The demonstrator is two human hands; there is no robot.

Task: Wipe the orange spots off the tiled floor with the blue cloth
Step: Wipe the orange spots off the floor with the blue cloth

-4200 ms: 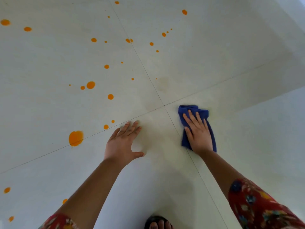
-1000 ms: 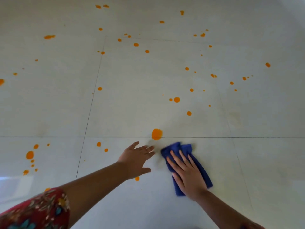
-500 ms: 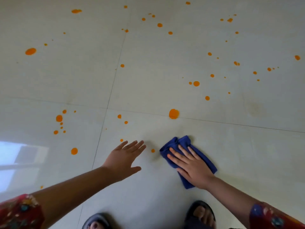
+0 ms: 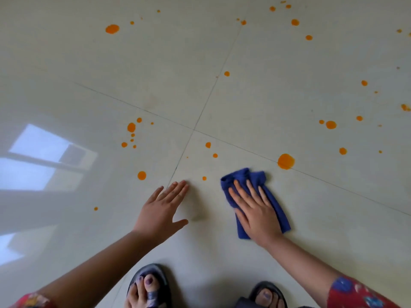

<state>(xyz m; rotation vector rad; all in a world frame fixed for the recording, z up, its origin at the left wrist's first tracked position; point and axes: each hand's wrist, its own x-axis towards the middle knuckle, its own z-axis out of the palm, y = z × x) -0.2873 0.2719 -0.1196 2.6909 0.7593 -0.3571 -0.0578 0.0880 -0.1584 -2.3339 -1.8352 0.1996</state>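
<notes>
Right hand point(image 4: 255, 215) spread flat on cloth point(image 4: 262, 181) mid-floor point(image 4: 311, 230), left hand point(image 4: 161, 211) open and empty; risked smearing big spot point(image 4: 285, 161) along grout if swept dry.

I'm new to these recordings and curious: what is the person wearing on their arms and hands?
Both hands, the left hand and the right hand, are bare: no gloves, and no rings or watch that I can make out. The forearms are uncovered too. Red sleeves with a floral print in blue and other colours show near the right sleeve and left sleeve at the bottom corners.
</notes>
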